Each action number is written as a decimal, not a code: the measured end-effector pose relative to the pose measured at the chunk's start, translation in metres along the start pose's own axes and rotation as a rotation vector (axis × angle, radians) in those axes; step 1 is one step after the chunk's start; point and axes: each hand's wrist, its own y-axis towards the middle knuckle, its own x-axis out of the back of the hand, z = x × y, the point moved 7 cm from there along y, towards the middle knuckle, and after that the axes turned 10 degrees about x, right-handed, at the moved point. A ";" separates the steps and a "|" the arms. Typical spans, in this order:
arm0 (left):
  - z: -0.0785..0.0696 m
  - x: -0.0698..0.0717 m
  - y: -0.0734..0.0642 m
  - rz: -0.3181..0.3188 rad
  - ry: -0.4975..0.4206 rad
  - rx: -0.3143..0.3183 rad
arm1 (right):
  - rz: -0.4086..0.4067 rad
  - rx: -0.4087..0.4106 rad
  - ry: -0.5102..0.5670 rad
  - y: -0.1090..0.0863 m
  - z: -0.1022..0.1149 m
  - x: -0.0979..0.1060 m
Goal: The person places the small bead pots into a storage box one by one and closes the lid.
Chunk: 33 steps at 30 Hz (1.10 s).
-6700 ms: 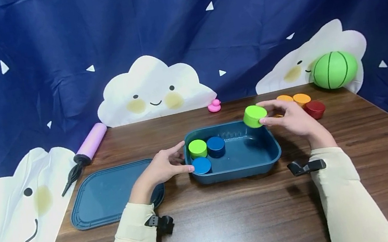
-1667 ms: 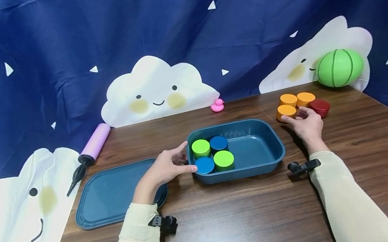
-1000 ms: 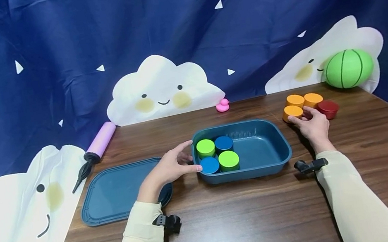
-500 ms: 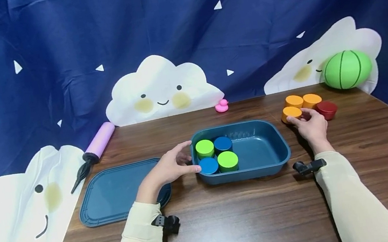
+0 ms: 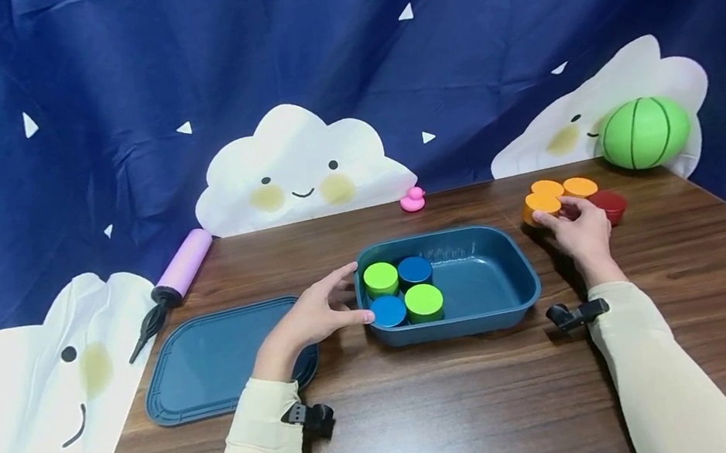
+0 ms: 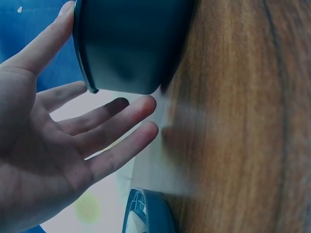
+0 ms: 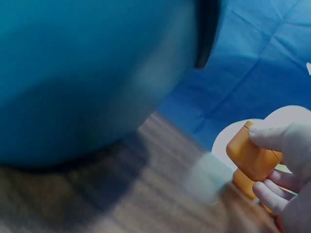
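Note:
In the head view my right hand point(image 5: 585, 239) pinches a small round orange lidded container point(image 5: 541, 206) between thumb and fingers. It tilts slightly and sits a little above two other orange containers point(image 5: 580, 186) and a dark red one point(image 5: 610, 207). The right wrist view shows the thumb on the held orange container point(image 7: 252, 154). My left hand point(image 5: 309, 315) rests its thumb and index fingertip against the left end of a dark blue rectangular box point(image 5: 449, 329); its other fingers point(image 6: 116, 124) are spread. Inside the box's left half stand green containers point(image 5: 425, 303) and blue containers point(image 5: 415, 269).
A matching dark blue lid point(image 5: 214, 358) lies on the wooden table point(image 5: 448, 417), partly behind my left wrist. Further back are a purple hand pump point(image 5: 182, 267), a pink rubber duck point(image 5: 412, 199) and a green ball point(image 5: 645, 133). A cloud-patterned cloth hangs behind.
Earlier my right hand carried a green container, which now stands in the box. It then reached the orange containers and has just raised one slightly. My left hand stays at the box.

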 end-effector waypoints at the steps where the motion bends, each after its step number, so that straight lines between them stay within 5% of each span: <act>1: 0.000 0.000 -0.001 0.003 0.000 -0.002 | 0.003 0.006 0.004 0.000 0.003 0.001; 16: 0.000 -0.001 -0.001 0.019 0.058 -0.008 | 0.206 0.242 0.089 -0.009 0.072 0.000; 24: -0.002 -0.001 -0.001 0.032 0.100 -0.029 | 0.398 0.286 0.177 -0.026 0.097 -0.022; 33: -0.001 -0.001 -0.001 0.035 0.116 -0.032 | 0.574 0.342 0.157 -0.044 0.112 -0.053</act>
